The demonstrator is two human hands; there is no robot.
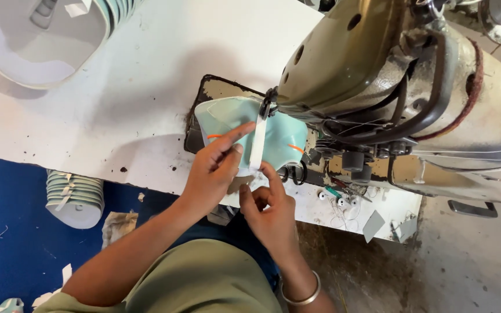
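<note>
A worn white desk [146, 75] fills the upper left of the frame — on it an olive-grey metal sewing machine [389, 75], right, and small white thread bobbins [331, 198] near its lower edge.

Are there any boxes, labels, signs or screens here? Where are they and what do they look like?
No boxes, signs or screens show.
White strip: maybe a label tape, too plain to tell; a narrow band running from the sewing machine down over the pale green piece, between the left hand and the right hand.
</note>
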